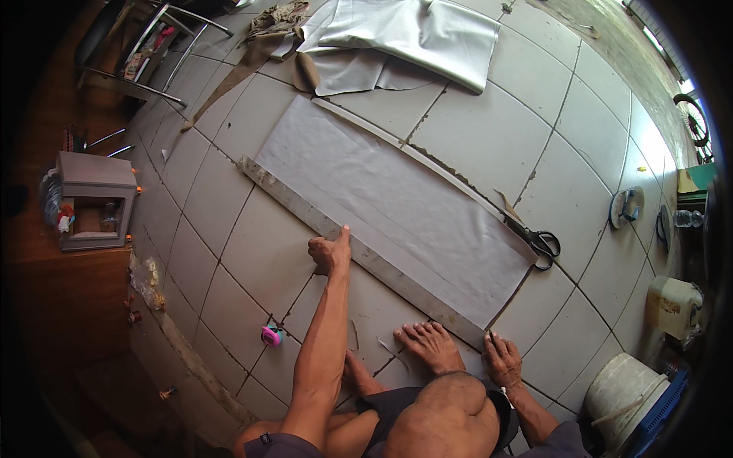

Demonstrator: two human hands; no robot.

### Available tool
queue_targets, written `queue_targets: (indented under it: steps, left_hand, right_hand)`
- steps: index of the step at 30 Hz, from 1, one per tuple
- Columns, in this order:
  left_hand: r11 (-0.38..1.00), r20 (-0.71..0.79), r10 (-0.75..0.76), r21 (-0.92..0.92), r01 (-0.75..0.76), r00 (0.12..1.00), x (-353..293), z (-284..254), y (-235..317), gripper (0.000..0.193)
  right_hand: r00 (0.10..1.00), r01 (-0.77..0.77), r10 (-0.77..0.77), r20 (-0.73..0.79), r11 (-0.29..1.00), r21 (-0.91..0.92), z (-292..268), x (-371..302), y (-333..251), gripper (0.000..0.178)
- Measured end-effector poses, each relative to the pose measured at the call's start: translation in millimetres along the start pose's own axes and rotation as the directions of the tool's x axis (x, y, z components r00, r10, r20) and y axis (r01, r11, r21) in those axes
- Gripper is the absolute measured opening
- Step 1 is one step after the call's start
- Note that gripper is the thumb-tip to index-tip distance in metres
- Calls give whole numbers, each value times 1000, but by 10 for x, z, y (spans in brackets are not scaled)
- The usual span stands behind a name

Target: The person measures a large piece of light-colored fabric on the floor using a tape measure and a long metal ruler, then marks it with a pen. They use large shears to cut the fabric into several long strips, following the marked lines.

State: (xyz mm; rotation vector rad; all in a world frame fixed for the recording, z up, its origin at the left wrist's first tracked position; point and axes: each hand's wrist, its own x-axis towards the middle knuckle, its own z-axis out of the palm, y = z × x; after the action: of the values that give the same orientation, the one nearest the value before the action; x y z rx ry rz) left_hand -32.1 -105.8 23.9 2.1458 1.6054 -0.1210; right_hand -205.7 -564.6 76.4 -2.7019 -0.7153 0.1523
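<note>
A long grey straightedge [405, 284] lies slantwise along the near edge of a pale grey-white sheet of material [397, 206] on the floor. My left hand [330, 256] is closed at the straightedge's near edge, its thumb on top and its fingers curled. At the straightedge's right end is my right hand [502, 365], fingers bent together around a small dark-tipped thing too small to name. Black-handled scissors [540, 244] rest at the sheet's far right edge, blades partly over it. My bare foot [435, 345] stands beside the straightedge, between my hands.
Folded silvery material [405, 42] and brown scraps [275, 23] lie at the far side. A pink tape measure [271, 334] sits left of my left forearm. At right are sandals [626, 208], a jerrycan [675, 307] and a white bucket [622, 388]; a small grey cabinet [95, 183] stands left.
</note>
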Motion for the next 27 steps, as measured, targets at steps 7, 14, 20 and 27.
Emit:
queue_targets:
  steps: [7,14,20,27]
  left_hand:
    - [995,38,-92,32,91,995,31,-8,81,91]
    - [996,-67,-1,91,7,998,-60,38,28,81]
    - [996,-91,73,57,-68,993,-148,-13,37,73]
    - [911,-51,350,253,-327,935,-163,-57,-74,74]
  right_hand:
    - [999,11,-10,31,1000,-1,-15,11,5,36]
    - [999,36,-36,18,999,27,-15,32,18,36]
    - [998,61,-61,0,998,-1,-10,32,30,35]
    - [996,91,-91,18,996,-17,5,26,89,37]
